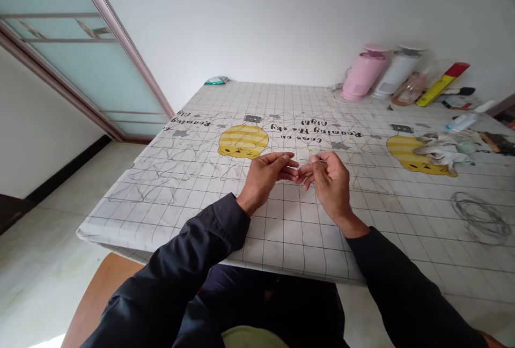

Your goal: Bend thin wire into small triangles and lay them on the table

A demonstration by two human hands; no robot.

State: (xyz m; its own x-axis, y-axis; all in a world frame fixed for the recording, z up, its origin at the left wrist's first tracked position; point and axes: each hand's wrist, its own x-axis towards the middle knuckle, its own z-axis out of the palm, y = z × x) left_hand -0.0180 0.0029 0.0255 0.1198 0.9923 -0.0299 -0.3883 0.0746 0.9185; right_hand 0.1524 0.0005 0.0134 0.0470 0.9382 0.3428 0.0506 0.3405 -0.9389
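Wire (thin, barely visible) pinched between both hands above tablecloth.

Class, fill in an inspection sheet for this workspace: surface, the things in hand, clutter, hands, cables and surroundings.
Surface: table under a grid-patterned cloth with yellow cartoon prints.
Things in hand: a thin wire, barely visible, pinched between both hands.
Clutter: pink jug, white jug, crumpled cloth, small bottle, all at the far right.
Hands: left hand and right hand meet fingertip to fingertip above the cloth.
Cables: loose wire coil on the right; thin bent wires lie on the left.
Surroundings: white wall, sliding glass door on the left.
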